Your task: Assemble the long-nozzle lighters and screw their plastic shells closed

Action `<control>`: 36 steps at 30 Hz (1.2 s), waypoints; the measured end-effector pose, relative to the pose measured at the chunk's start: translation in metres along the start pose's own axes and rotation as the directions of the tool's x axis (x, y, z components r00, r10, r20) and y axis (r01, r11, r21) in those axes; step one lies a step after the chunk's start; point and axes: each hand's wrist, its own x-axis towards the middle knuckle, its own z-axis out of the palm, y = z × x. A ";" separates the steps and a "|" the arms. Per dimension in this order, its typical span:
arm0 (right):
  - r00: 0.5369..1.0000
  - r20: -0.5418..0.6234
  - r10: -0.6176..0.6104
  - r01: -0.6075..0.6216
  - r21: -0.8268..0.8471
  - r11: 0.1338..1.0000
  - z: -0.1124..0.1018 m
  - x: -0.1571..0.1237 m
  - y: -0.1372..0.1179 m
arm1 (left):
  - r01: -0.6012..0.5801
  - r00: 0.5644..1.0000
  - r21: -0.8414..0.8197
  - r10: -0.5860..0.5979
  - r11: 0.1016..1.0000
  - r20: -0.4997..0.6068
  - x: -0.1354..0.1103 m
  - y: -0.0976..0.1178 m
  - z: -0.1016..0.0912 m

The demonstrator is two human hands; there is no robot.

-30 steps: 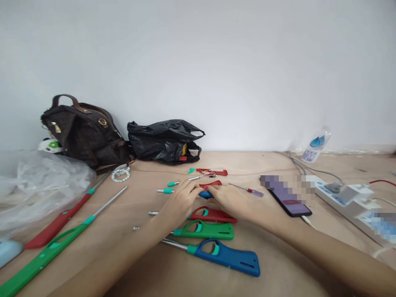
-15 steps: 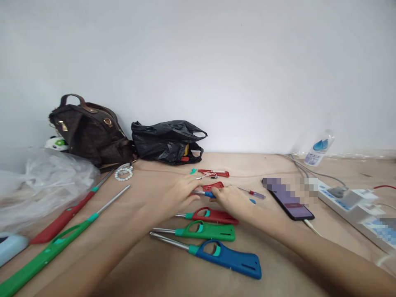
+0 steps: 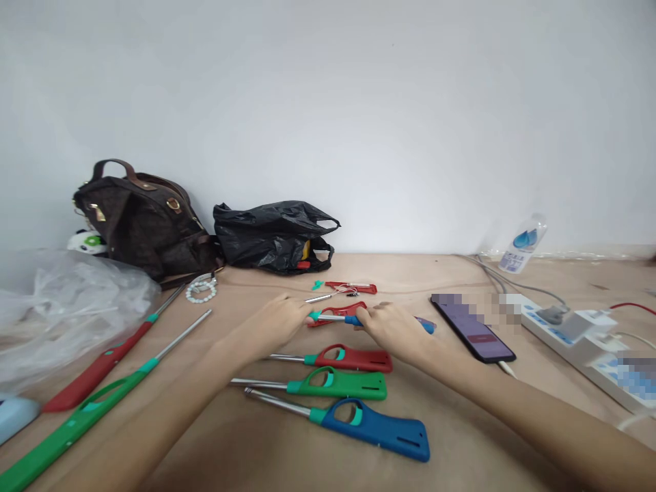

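My right hand (image 3: 392, 328) is closed round a blue-handled screwdriver (image 3: 353, 320), its metal shaft pointing left. The fingers of my left hand (image 3: 281, 318) pinch a small teal piece (image 3: 314, 316) at the shaft's tip. Under the shaft lies a red lighter shell half (image 3: 351, 309). Behind it rests another red shell half (image 3: 366, 288) with thin white wires, near a metal tube (image 3: 318, 298) and a loose teal part (image 3: 318, 284). Nearer me lie a red lighter (image 3: 353, 358), a green lighter (image 3: 353, 384) and a blue lighter (image 3: 379, 432). A clear-handled screwdriver (image 3: 425, 321) is partly hidden behind my right hand.
On the left lie a long red lighter (image 3: 97, 369), a long green lighter (image 3: 76, 424), a clear plastic bag (image 3: 87, 301) and a bracelet (image 3: 201, 290). A backpack (image 3: 143, 225) and black bag (image 3: 266, 232) stand behind. A phone (image 3: 471, 328), power strip (image 3: 579, 348) and bottle (image 3: 523, 244) are right.
My left hand has shifted slightly left, away from my right. More of the shaft, the teal piece and the red shell half now show between the hands. The view has turned a little right.
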 end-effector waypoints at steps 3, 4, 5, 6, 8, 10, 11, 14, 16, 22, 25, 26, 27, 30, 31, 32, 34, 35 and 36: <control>0.999 -0.009 -0.036 0.036 -0.009 0.999 -0.005 0.000 -0.006 | -0.036 0.997 -0.061 0.040 0.997 0.061 -0.001 0.015 -0.002; 0.999 -0.020 -0.043 0.043 -0.006 0.999 -0.006 0.000 -0.009 | -0.036 0.997 -0.063 0.040 0.997 0.061 -0.001 0.018 -0.001; 0.998 -0.035 -0.051 0.051 -0.005 0.999 -0.008 0.000 -0.011 | -0.034 0.998 -0.063 0.038 0.997 0.057 -0.002 0.021 0.002; 0.996 -0.056 -0.063 0.063 -0.008 0.998 -0.010 0.000 -0.013 | -0.033 0.998 -0.063 0.036 0.998 0.059 -0.002 0.023 0.005; 0.989 -0.107 -0.100 0.098 -0.029 0.995 -0.014 -0.001 -0.019 | -0.027 0.995 -0.056 0.032 0.998 0.090 -0.002 0.025 0.010; 0.977 -0.154 -0.145 0.136 -0.065 0.989 -0.016 -0.002 -0.023 | 0.007 0.988 -0.071 0.004 0.997 0.155 -0.003 0.028 0.012; 0.972 -0.172 -0.163 0.151 -0.080 0.985 -0.017 -0.002 -0.025 | 0.038 0.982 -0.099 -0.019 0.994 0.187 -0.004 0.029 0.012; 0.959 -0.201 -0.201 0.184 -0.102 0.978 -0.018 -0.004 -0.029 | 0.143 0.960 -0.248 -0.074 0.958 0.269 -0.005 0.034 0.007; 0.949 -0.216 -0.229 0.208 -0.115 0.971 -0.019 -0.004 -0.031 | 0.188 0.945 -0.321 -0.082 0.928 0.317 -0.005 0.035 0.003; 0.927 -0.229 -0.298 0.272 -0.139 0.952 -0.024 -0.003 -0.040 | 0.265 0.897 -0.348 -0.098 0.899 0.431 -0.007 0.036 0.000; 0.932 -0.204 -0.301 0.280 -0.126 0.952 -0.023 0.001 -0.042 | 0.279 0.897 -0.359 -0.109 0.890 0.428 -0.007 0.036 0.004; 0.938 -0.195 -0.288 0.270 -0.114 0.956 -0.021 0.004 -0.041 | 0.289 0.897 -0.370 -0.114 0.883 0.428 -0.007 0.034 0.004; 0.944 -0.191 -0.269 0.254 -0.099 0.962 -0.020 0.006 -0.038 | 0.300 0.898 -0.379 -0.125 0.875 0.422 -0.006 0.032 0.005; 0.965 -0.202 -0.169 0.164 -0.039 0.986 -0.015 0.013 -0.021 | 0.318 0.904 -0.372 -0.161 0.872 0.395 -0.005 0.015 0.001; 0.972 -0.207 -0.115 0.113 -0.021 0.993 -0.013 0.013 -0.012 | 0.316 0.908 -0.355 -0.172 0.880 0.383 -0.006 0.007 -0.001; 0.977 -0.200 -0.072 0.070 -0.017 0.997 -0.012 0.013 -0.004 | 0.338 0.909 -0.318 -0.220 0.886 0.354 -0.008 -0.002 -0.004; 0.986 -0.155 -0.063 0.055 -0.055 0.997 -0.010 0.008 0.011 | 0.375 0.903 -0.240 -0.294 0.895 0.313 -0.012 -0.018 -0.006; 0.992 -0.112 -0.057 0.049 -0.072 0.996 -0.009 0.005 0.017 | 0.366 0.904 -0.216 -0.291 0.905 0.312 -0.014 -0.022 -0.006; 0.996 -0.074 -0.052 0.045 -0.086 0.995 -0.008 0.001 0.021 | 0.326 0.916 -0.208 -0.254 0.922 0.311 -0.015 -0.025 -0.004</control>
